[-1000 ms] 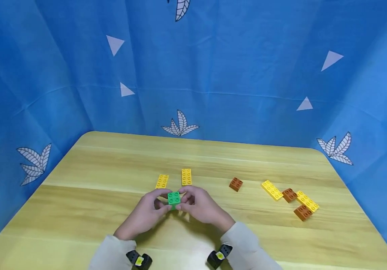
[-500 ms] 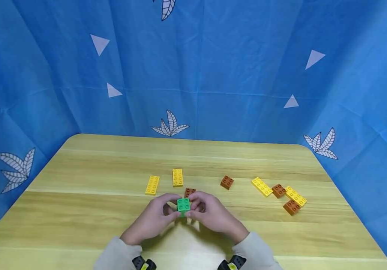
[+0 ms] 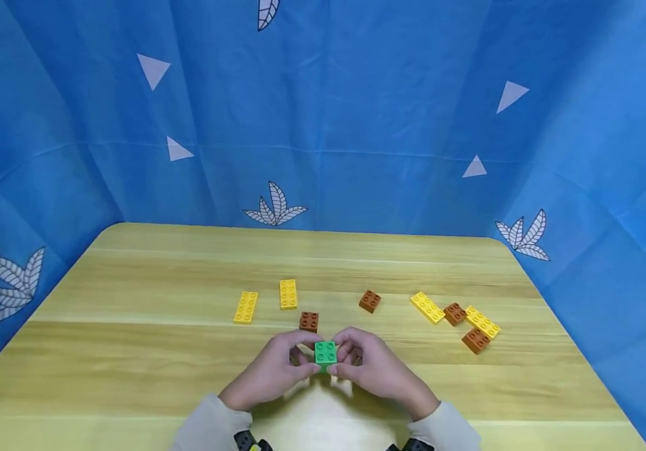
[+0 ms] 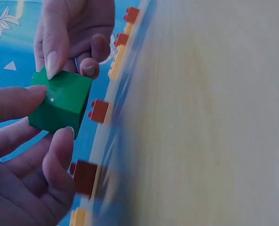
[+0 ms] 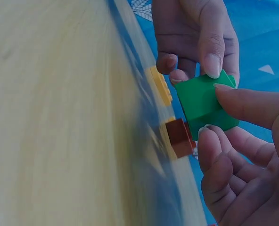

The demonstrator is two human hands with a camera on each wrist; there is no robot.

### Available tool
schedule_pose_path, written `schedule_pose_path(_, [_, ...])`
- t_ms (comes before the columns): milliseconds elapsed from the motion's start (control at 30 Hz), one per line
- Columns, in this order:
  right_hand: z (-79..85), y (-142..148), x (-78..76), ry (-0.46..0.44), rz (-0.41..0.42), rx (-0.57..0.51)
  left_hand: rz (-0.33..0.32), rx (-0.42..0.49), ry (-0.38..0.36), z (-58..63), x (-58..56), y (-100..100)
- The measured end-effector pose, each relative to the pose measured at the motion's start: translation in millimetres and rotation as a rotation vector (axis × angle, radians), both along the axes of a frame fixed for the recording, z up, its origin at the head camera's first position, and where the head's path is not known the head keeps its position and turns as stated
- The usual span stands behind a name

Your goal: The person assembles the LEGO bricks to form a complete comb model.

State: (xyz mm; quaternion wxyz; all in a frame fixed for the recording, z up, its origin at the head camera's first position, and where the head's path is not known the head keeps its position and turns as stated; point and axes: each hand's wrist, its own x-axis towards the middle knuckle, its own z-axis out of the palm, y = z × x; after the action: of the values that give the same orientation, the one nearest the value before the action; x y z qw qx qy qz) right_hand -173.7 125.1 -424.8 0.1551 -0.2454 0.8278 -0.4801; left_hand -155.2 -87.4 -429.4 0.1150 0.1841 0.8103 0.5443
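A green toy building brick, two studs by two on top, is held between both hands over the table, studs up. My left hand pinches its left side with thumb and fingertips. From the right, my right hand pinches the opposite side the same way. The left wrist view shows the brick's smooth green wall with both thumbs pressed on it. Just beyond the hands, a brown two-by-two brick sits on the table.
Two yellow bricks, one left and another farther back, lie behind the hands. A brown brick lies right of them. Farther right is a loose cluster of yellow bricks and brown bricks. A blue curtain hangs behind the table.
Both hands, with the green brick between them, have moved right and nearer relative to the loose bricks. The brown brick behind them has come into sight. The head view has turned slightly right.
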Motion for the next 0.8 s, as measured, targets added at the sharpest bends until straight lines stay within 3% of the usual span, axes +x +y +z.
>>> schedule_pose_path(367, [-8.9, 16.8, 5.7, -0.054, -0.010, -0.005, -0.051, 0.060, -0.061, -14.3, -0.7, 12.3])
schedule_pose_path(567, [-14.1, 17.7, 9.0, -0.085, -0.017, -0.016, -0.089, 0.020, -0.001, -23.5, -0.4, 10.8])
schedule_pose_path(800, [-17.2, 17.8, 9.1, -0.065, -0.026, -0.021, -0.134, -0.041, 0.103, -25.0, -1.0, 7.6])
